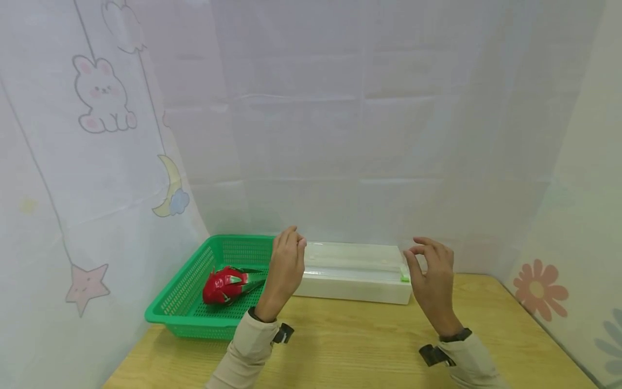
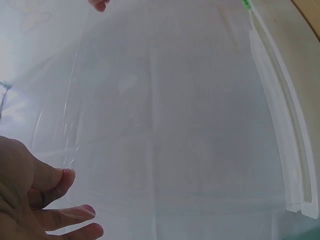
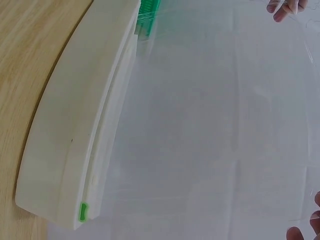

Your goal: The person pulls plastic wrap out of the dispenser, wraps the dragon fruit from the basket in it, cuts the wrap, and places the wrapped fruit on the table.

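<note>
A clear sheet of cling film stretches between both hands, its edge showing as a thin shiny line in the left wrist view. My left hand pinches one corner between thumb and forefinger; the other fingers lie against the film. At the opposite corner, my right hand has thumb and forefinger brought together on the edge; its fingertips are partly cut off in the right wrist view. Below and beyond the hands lies the long white cling film dispenser, with a green slide cutter at its right end.
Left of the dispenser stands a green basket holding a red dragon fruit with green tips. Both sit on a light wooden table. A pale curtain hangs close behind, and printed cloth hangs at both sides.
</note>
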`<action>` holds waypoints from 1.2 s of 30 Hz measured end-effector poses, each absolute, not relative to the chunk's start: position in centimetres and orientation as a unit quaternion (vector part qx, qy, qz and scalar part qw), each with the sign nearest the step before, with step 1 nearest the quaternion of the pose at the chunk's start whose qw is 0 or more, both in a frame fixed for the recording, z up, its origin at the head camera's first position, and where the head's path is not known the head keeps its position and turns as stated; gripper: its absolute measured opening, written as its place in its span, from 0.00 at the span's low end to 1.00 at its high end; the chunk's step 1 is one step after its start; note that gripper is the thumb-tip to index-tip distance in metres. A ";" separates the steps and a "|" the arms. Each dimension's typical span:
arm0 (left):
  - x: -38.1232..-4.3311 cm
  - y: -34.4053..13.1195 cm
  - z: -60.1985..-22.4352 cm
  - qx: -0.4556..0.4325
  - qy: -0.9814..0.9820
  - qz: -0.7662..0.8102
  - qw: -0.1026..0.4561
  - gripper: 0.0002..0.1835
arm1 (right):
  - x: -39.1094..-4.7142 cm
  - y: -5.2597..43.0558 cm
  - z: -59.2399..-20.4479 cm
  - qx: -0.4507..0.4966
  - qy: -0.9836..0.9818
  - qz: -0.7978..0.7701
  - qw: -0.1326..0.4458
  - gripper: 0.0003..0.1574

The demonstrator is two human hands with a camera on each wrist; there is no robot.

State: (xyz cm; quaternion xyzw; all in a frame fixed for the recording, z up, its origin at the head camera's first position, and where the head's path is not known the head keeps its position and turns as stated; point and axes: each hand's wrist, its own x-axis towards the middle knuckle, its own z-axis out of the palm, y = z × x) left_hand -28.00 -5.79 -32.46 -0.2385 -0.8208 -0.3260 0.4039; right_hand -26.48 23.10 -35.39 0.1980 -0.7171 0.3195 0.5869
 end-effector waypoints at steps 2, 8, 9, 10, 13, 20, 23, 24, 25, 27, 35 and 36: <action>-27.9 -5.8 -32.4 -0.240 -0.820 -0.326 0.406 0.09 | -26.3 23.1 -35.3 0.196 -0.717 0.319 0.587 0.12; -27.6 -5.9 -32.0 -0.244 -0.814 -0.325 0.415 0.09 | -25.8 22.9 -34.7 0.193 -0.721 0.321 0.582 0.10; -27.5 -5.9 -31.9 -0.245 -0.813 -0.325 0.416 0.09 | -25.7 22.9 -34.6 0.193 -0.720 0.323 0.583 0.10; -27.5 -5.9 -31.8 -0.246 -0.813 -0.324 0.417 0.09 | -25.6 22.9 -34.5 0.194 -0.718 0.325 0.585 0.11; -27.2 -5.9 -31.6 -0.247 -0.812 -0.327 0.416 0.09 | -25.4 22.8 -34.2 0.194 -0.713 0.327 0.589 0.11; -26.7 -6.0 -31.2 -0.248 -0.810 -0.336 0.411 0.09 | -25.1 22.9 -34.0 0.199 -0.707 0.328 0.594 0.11; -26.5 -6.0 -31.1 -0.253 -0.806 -0.336 0.417 0.09 | -25.0 23.0 -33.9 0.209 -0.703 0.325 0.598 0.07; -26.4 -6.1 -31.0 -0.255 -0.804 -0.336 0.419 0.09 | -24.9 23.1 -33.9 0.212 -0.700 0.324 0.599 0.06; -26.3 -6.1 -30.9 -0.256 -0.802 -0.336 0.422 0.09 | -24.9 23.1 -33.9 0.216 -0.698 0.324 0.601 0.08; -26.2 -6.1 -30.9 -0.260 -0.799 -0.334 0.427 0.08 | -24.8 23.2 -33.8 0.223 -0.694 0.320 0.604 0.16; -25.5 -6.3 -30.6 -0.269 -0.795 -0.323 0.438 0.07 | -24.5 23.4 -33.6 0.241 -0.680 0.297 0.626 0.31; -25.4 -6.3 -30.6 -0.269 -0.794 -0.321 0.440 0.07 | -24.4 23.4 -33.6 0.242 -0.679 0.295 0.628 0.30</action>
